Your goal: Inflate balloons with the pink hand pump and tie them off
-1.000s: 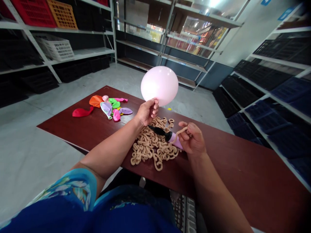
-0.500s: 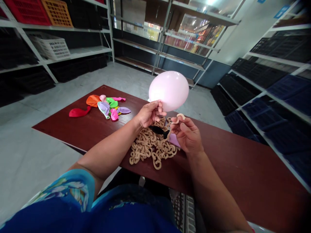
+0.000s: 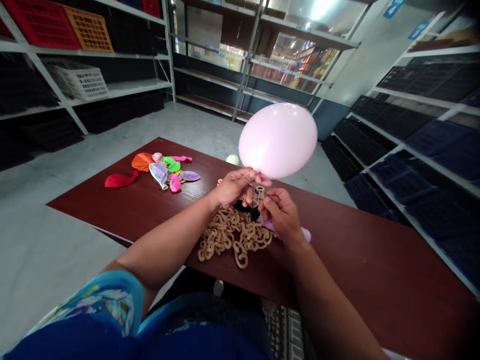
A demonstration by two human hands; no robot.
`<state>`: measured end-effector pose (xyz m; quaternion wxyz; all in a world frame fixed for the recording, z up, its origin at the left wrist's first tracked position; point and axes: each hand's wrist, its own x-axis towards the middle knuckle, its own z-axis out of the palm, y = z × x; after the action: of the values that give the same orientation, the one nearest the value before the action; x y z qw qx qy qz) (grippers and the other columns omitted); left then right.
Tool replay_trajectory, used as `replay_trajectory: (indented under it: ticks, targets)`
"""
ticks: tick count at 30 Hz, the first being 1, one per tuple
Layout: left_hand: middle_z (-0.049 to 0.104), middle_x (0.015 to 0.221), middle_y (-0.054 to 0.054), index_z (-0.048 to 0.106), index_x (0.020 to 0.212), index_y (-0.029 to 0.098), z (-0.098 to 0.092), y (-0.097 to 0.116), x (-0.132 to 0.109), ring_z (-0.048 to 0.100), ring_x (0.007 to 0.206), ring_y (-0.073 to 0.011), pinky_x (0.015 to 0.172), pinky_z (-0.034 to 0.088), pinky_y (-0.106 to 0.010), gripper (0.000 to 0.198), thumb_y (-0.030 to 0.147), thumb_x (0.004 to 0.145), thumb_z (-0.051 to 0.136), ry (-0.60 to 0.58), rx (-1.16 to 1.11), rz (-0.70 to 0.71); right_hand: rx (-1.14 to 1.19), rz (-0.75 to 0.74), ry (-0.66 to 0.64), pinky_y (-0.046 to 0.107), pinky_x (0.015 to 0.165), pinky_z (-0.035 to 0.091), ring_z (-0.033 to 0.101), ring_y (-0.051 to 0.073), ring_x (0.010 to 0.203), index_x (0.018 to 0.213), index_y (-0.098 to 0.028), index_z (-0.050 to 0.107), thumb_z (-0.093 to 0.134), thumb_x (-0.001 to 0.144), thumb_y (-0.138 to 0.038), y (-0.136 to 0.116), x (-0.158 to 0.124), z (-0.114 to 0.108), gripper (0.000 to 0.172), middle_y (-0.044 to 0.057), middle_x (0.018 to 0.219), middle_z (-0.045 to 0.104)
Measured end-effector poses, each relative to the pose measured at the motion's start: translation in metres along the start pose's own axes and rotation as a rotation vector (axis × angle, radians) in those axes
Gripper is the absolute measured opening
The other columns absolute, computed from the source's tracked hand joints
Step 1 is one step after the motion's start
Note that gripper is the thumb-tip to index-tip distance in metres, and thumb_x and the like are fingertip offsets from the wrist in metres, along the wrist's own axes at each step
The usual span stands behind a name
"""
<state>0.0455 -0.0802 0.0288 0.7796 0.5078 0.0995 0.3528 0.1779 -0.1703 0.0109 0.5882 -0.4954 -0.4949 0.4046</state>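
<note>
My left hand (image 3: 235,186) pinches the neck of an inflated pale pink balloon (image 3: 278,140) and holds it above the dark red table (image 3: 375,270). My right hand (image 3: 279,214) is closed on a small tan clip (image 3: 259,192), raised right up to the balloon's neck beside the left fingers. Under both hands lies a heap of tan clips (image 3: 234,235). A pink and black hand pump (image 3: 305,234) lies across the heap, mostly hidden by my right hand.
Several flat balloons (image 3: 165,169) in red, orange, green, purple and pink lie at the table's far left. A small pale green inflated balloon (image 3: 233,159) sits beyond the far edge. Metal shelving with crates (image 3: 80,80) lines the room on both sides.
My right hand has lifted a clip off the heap and brought it up to the balloon's neck. The balloon and left hand shifted right and closer to me.
</note>
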Motion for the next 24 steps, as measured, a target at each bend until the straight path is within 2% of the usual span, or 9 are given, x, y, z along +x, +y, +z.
replay_trajectory:
  ticks: [3,10,13,17,20,24]
  targets:
    - [0.058,0.054,-0.001,0.054,0.082,0.018,0.004,-0.004,-0.003,0.051,0.039,-0.0082,0.038,0.038,-0.018,0.024,0.041,0.083,0.048,-0.071,0.125,-0.008,0.01,-0.014,-0.024,0.017,0.036,0.031,0.042,0.005,0.036,0.087,-0.023,0.037,0.055,0.08,-0.034,0.003,0.001,-0.001,0.022,-0.008,0.06,0.057]
    - [0.05,0.043,0.002,0.055,0.083,0.018,0.006,-0.013,-0.002,0.047,0.036,-0.0076,0.038,0.035,-0.017,0.028,0.044,0.083,0.045,-0.02,0.318,0.088,-0.006,-0.033,-0.018,0.016,0.03,0.029,0.041,0.004,0.03,0.089,-0.023,0.035,0.052,0.082,-0.037,0.005,0.001,-0.003,0.023,-0.007,0.065,0.061]
    - [0.05,0.045,0.003,0.056,0.082,0.017,0.006,-0.017,-0.001,0.046,0.036,-0.0068,0.039,0.034,-0.017,0.03,0.045,0.083,0.044,0.014,0.361,0.099,-0.017,-0.027,-0.007,0.016,0.03,0.03,0.041,0.004,0.03,0.089,-0.023,0.034,0.053,0.082,-0.037,0.007,0.0,-0.003,0.025,-0.008,0.063,0.061]
    - [0.054,0.057,0.001,0.055,0.078,0.017,0.007,-0.022,0.0,0.046,0.038,-0.005,0.038,0.034,-0.017,0.029,0.043,0.084,0.043,0.044,0.395,0.137,-0.054,-0.027,0.008,0.016,0.031,0.031,0.042,0.004,0.03,0.088,-0.024,0.033,0.054,0.081,-0.037,0.007,-0.001,-0.002,0.026,-0.008,0.062,0.061]
    - [0.055,0.063,0.001,0.056,0.079,0.017,0.004,-0.018,0.002,0.046,0.039,-0.0044,0.038,0.035,-0.016,0.026,0.041,0.083,0.046,0.115,0.39,0.175,-0.041,0.02,-0.034,0.016,0.03,0.028,0.04,0.004,0.03,0.089,-0.024,0.033,0.056,0.079,-0.036,0.004,-0.001,-0.003,0.027,-0.008,0.061,0.06]
    - [0.056,0.063,0.001,0.055,0.08,0.016,-0.011,-0.001,0.01,0.048,0.042,-0.0041,0.042,0.038,-0.016,0.021,0.037,0.083,0.05,0.341,0.241,0.269,0.039,0.126,-0.205,0.014,0.03,0.022,0.035,0.002,0.03,0.096,-0.023,0.038,0.056,0.08,-0.033,-0.002,-0.003,-0.004,0.026,-0.008,0.059,0.058]
